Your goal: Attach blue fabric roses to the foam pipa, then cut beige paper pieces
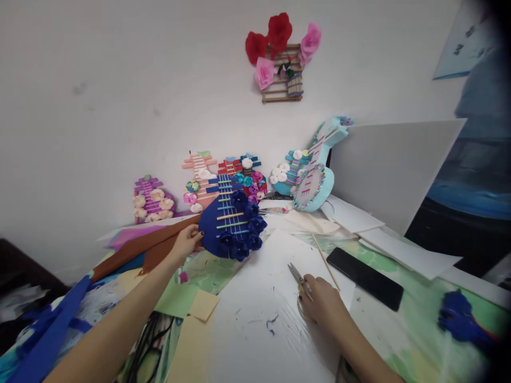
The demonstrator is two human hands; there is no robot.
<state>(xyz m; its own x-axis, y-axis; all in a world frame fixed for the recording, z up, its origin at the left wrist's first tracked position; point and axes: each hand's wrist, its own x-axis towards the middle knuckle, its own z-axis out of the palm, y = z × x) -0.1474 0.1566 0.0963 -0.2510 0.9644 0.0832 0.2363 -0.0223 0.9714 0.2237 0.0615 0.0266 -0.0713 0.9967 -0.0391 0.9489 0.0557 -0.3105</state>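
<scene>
A dark blue paper pipa [211, 221], trimmed with crumpled blue paper flowers and crossed by thin coloured sticks and white strings, leans upright at the back of the table. My left hand [188, 242] is closed on its lower left edge, thumb at the front. Over the white board [255, 308], my right hand [321, 300] is closed around the handles of a pair of scissors [296, 274], whose blades point up and left. Small dark blue scraps [272, 323] lie on the board beside them.
Behind stand other paper instruments, including a purple one [149, 197] and a light blue one [313, 186]. A black phone [365, 277] and a thin wooden stick [325, 260] lie at right. Coloured paper [157, 242] is piled at left. A grey panel [387, 170] stands behind.
</scene>
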